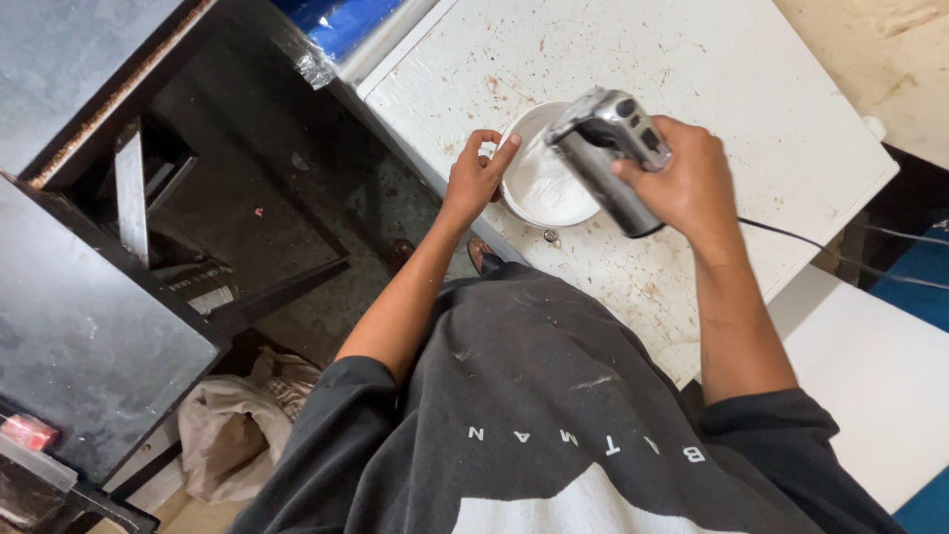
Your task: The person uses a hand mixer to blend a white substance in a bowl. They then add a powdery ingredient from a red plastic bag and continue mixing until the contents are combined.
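Observation:
A white bowl [539, 188] with white contents stands on a stained white table [692, 79]. My left hand [476, 176] grips the bowl's left rim, thumb and fingers pinched on its edge. My right hand [687, 183] holds a grey electric hand mixer [608, 153] over the bowl, tilted, its body covering the bowl's right side. The beaters are hidden behind the mixer. A black cord [840, 259] runs from the mixer off to the right.
A dark cabinet with open shelves [148, 198] stands to the left, with a dark floor gap [326, 188] beside the table. A crumpled beige cloth [232, 425] lies low left. A white surface [880, 376] sits at the right. A blue sheet [341, 20] shows at the top.

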